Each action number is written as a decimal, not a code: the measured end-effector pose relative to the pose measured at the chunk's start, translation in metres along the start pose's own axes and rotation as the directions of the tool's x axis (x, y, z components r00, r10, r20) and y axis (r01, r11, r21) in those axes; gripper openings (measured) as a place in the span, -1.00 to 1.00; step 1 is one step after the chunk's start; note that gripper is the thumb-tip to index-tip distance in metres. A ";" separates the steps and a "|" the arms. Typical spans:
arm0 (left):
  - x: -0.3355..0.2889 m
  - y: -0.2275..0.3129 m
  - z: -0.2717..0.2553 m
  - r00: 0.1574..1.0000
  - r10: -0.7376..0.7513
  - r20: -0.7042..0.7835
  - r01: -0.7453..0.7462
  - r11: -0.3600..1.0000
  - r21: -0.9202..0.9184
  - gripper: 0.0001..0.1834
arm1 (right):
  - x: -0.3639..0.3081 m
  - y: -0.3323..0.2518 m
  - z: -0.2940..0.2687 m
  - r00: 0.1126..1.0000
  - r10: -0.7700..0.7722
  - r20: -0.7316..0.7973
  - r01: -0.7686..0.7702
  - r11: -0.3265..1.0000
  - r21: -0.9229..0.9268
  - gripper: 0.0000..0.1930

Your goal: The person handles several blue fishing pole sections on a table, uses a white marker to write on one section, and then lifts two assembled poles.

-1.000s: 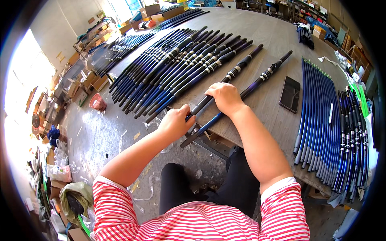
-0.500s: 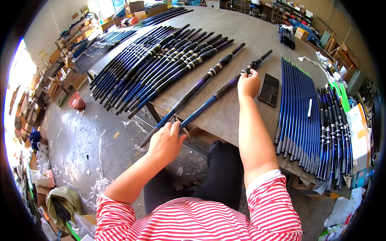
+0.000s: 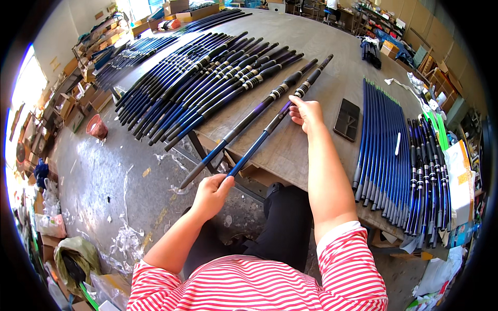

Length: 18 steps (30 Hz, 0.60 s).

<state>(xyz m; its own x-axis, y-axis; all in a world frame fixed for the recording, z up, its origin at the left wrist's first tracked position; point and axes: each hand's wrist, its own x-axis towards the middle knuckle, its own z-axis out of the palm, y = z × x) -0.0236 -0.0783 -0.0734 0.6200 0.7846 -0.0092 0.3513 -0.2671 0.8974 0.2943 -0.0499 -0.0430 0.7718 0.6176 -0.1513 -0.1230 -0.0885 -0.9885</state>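
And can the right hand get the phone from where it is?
Probably yes. The phone lies just right of the right hand, with only bare table showing between them. But its fingers are on a rod, so it would likely have to let go first.

Bright daylight enters from the window at the left edge, blown out to white (a bluish-violet fringe borders it), and glares off the floor. The centre looks sharp; fisheye distortion curves everything toward the black rim.
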 end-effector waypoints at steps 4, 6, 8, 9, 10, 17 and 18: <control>-0.015 -0.012 0.003 0.990 -0.135 0.051 0.144 0.949 -0.281 -0.66 | -0.007 0.000 0.009 0.986 -0.126 0.112 0.136 0.987 -0.089 -0.69; -0.020 -0.018 0.004 0.978 -0.146 0.146 0.202 0.827 -0.524 -0.68 | -0.011 -0.002 0.015 0.941 -0.286 0.179 0.266 0.955 0.130 -0.71; -0.025 -0.022 0.002 0.958 -0.156 0.242 0.286 0.618 -0.733 -0.65 | -0.039 -0.019 0.032 0.867 -0.362 0.342 0.257 0.913 0.315 -0.80; -0.024 -0.022 0.002 0.957 -0.141 0.252 0.288 0.546 -0.787 -0.63 | -0.056 -0.026 0.040 0.827 -0.386 0.409 0.252 0.905 0.344 -0.81; -0.022 -0.020 0.003 0.957 -0.122 0.261 0.288 0.466 -0.837 -0.61 | -0.070 -0.030 0.045 0.781 -0.406 0.475 0.244 0.897 0.368 -0.83; -0.007 -0.022 0.010 0.954 -0.003 0.300 0.285 0.320 -0.904 -0.56 | -0.085 -0.028 0.048 0.662 -0.498 0.561 0.332 0.865 0.376 -0.80; -0.008 -0.023 0.011 0.953 0.004 0.302 0.284 0.333 -0.899 -0.56 | -0.084 -0.027 0.048 0.669 -0.498 0.552 0.334 0.865 0.375 -0.80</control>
<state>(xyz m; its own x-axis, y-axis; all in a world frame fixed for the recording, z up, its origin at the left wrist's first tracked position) -0.0283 -0.0844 -0.0988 0.8046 0.5776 -0.1382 -0.3381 0.6368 0.6929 0.2029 -0.0617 -0.0032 0.2329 0.8886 0.3952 -0.0830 0.4231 -0.9023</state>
